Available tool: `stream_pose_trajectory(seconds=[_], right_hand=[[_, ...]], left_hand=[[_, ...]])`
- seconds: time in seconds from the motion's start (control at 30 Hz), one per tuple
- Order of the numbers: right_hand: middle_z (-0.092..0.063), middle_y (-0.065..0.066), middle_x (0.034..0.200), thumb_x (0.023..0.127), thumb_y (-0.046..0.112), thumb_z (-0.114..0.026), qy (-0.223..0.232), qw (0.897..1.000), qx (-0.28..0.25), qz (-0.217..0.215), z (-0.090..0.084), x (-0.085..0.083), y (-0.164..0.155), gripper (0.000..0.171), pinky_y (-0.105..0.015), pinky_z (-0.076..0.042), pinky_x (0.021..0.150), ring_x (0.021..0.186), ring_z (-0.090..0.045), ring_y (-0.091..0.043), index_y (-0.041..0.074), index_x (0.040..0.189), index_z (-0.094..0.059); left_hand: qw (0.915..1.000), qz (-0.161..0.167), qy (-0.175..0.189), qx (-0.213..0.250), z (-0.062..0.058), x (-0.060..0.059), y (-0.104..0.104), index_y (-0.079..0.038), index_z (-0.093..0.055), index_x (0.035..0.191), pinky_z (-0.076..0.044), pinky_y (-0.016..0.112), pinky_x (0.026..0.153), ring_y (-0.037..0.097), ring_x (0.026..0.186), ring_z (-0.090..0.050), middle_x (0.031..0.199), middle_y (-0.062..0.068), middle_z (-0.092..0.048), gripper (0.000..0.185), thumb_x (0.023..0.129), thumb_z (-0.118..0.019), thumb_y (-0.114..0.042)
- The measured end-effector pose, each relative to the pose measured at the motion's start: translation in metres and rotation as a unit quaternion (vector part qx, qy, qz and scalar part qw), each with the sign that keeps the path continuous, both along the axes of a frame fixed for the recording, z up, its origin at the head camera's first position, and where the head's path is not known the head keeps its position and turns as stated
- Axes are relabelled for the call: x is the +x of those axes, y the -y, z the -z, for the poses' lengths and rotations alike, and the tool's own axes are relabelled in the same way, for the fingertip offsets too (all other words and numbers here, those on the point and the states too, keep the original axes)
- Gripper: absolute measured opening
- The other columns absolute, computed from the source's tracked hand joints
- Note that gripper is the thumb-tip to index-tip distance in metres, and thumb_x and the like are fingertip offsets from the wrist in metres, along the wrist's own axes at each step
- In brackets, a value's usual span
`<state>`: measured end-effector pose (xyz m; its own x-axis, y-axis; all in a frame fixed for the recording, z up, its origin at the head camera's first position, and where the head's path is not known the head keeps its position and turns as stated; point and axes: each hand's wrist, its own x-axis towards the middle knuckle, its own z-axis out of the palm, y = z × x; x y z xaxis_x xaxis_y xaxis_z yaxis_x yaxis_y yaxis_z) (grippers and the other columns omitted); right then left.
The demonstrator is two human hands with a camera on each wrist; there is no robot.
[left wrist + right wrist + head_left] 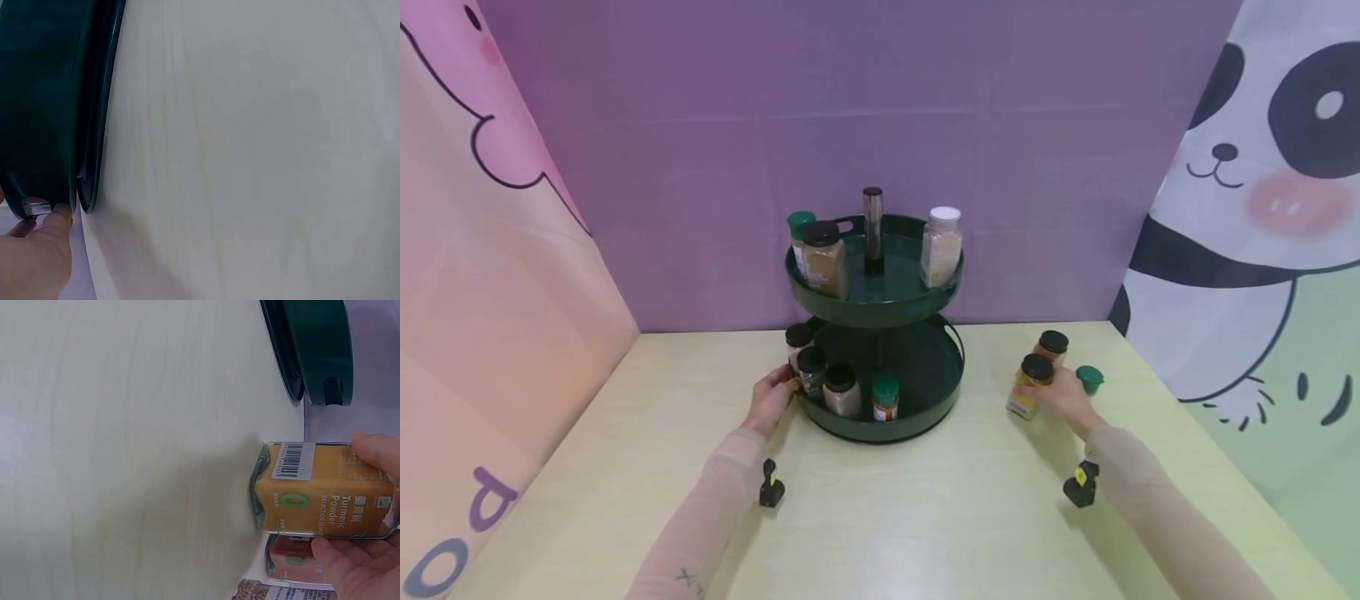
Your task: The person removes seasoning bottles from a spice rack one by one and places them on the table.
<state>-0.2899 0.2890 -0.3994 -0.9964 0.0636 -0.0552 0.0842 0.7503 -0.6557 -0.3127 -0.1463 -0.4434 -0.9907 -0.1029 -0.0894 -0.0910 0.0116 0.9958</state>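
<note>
A dark green two-tier rack (951,379) stands at the middle of the table. My left hand (772,396) touches the left rim of its lower tray (94,156), with a fingertip (59,215) on the edge. My right hand (1063,397) grips a black-capped jar of yellow turmeric powder (1030,385) standing on the table right of the rack; fingers (375,453) and thumb wrap the jar (319,490). The lower tray holds several jars (841,389). Three jars stand on the upper tray (880,312), among them a white-capped one (942,246).
Behind the turmeric jar stands an orange-filled jar (1051,345), and a green-capped jar (1089,379) lies beside my right hand. A jar of seeds (275,592) shows at the right wrist view's bottom edge. A purple wall backs the table (925,517); printed curtains flank it.
</note>
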Motion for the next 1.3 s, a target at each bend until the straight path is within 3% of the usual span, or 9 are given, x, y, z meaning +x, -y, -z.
stream_pose_trajectory(seconds=[0.17,0.53,0.77,1.3], right_hand=[[-0.043,-0.036,0.128,0.082,0.029,-0.067,-0.007,1.000,-0.007,-0.005,0.004,0.000,-0.001,0.072,-0.058,-0.035,0.099,0.117,-0.043,-0.048,-0.010,0.132,-0.034],[-0.042,-0.035,0.129,0.082,0.030,-0.067,-0.011,1.000,-0.013,-0.008,0.004,0.000,-0.001,0.073,-0.058,-0.035,0.099,0.118,-0.043,-0.048,-0.010,0.133,-0.033],[-0.039,-0.035,0.132,0.082,0.030,-0.066,0.007,1.000,-0.018,-0.003,0.002,-0.001,0.000,0.075,-0.058,-0.033,0.100,0.120,-0.040,-0.048,-0.009,0.135,-0.030],[-0.039,-0.036,0.131,0.082,0.027,-0.066,0.013,0.999,-0.027,-0.014,-0.001,0.000,0.000,0.073,-0.058,-0.032,0.101,0.120,-0.041,-0.048,-0.011,0.134,-0.031]], left_hand=[[0.9996,0.000,-0.027,0.009,0.008,-0.003,0.003,0.005,-0.034,0.138,-0.038,0.036,0.105,0.027,0.127,-0.041,0.141,0.022,-0.038,0.055,0.087,-0.049,-0.008],[0.9998,0.004,0.019,0.005,-0.004,0.000,0.000,0.006,-0.027,0.140,-0.031,0.038,0.109,0.029,0.132,-0.032,0.145,0.022,-0.031,0.053,0.090,-0.042,-0.002],[0.9999,0.003,0.010,0.000,0.000,-0.003,0.001,0.007,-0.028,0.139,-0.032,0.038,0.109,0.030,0.131,-0.033,0.144,0.024,-0.032,0.053,0.088,-0.042,-0.001],[0.9999,0.002,0.010,0.000,-0.003,0.001,0.000,0.007,-0.027,0.140,-0.032,0.038,0.108,0.029,0.130,-0.034,0.144,0.024,-0.032,0.054,0.088,-0.042,-0.002]])
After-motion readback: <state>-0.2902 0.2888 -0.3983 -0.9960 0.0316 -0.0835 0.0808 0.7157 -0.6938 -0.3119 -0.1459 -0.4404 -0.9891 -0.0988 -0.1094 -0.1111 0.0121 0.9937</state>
